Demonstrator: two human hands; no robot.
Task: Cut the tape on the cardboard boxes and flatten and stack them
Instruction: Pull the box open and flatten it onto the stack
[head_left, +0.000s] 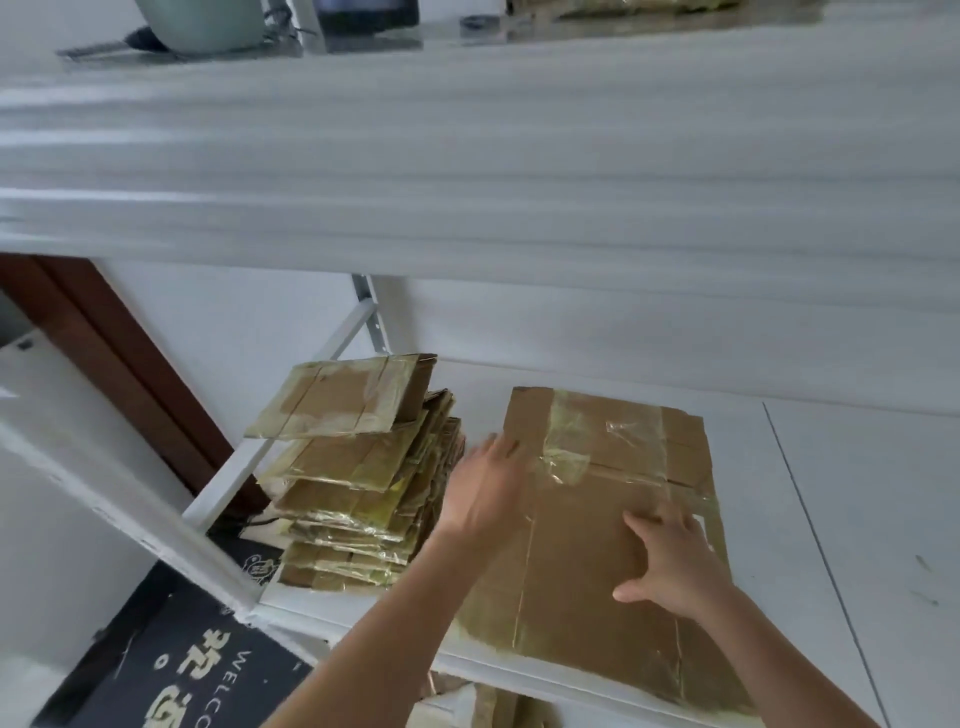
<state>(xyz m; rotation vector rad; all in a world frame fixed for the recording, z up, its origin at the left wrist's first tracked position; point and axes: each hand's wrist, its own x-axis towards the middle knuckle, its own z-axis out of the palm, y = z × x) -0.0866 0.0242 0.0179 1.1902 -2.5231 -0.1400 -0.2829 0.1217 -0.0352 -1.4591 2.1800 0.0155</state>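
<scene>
Lying flat on the white shelf (831, 467), a flattened box (587, 525) runs lengthwise up the frame; left hand (485, 491) and right hand (670, 558) press it, fingers spread.

Brown cardboard (597, 530) (yellowish tape (566, 441)), white shelf (857, 519), black mat (208, 670).

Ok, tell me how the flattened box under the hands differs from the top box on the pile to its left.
The flattened box under the hands lies flat on the shelf; the top box on the pile sits raised and tilted atop the pile.
The flattened box looks larger than the top box.
Both the left hand and right hand rest on the flattened box; nothing touches the top box.
Both are brown cardboard with shiny clear tape.
</scene>
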